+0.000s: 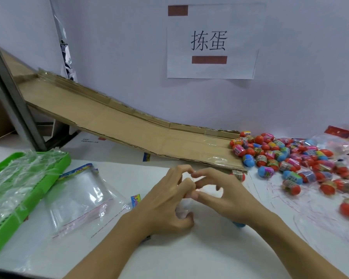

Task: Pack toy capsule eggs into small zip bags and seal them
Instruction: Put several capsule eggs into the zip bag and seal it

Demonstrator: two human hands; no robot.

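Observation:
My left hand (pixel 167 200) and my right hand (pixel 226 196) meet at the middle of the white table, fingertips pinching the top of a small clear zip bag (pixel 182 210) that shows only faintly between them. A blue capsule egg (pixel 239 225) peeks out under my right wrist, and a red one (pixel 239 175) shows beyond my right fingers. A big pile of red, blue and pink capsule eggs (pixel 286 158) lies at the right. Loose clear zip bags (pixel 79 196) lie to the left of my hands.
A green plastic tray (pixel 0 234) covered with clear plastic sits at the left edge. A cardboard ramp (pixel 129 125) slopes down from the upper left to the egg pile. More clear bags (pixel 330 143) lie at the far right. A paper sign (pixel 210 41) hangs on the wall.

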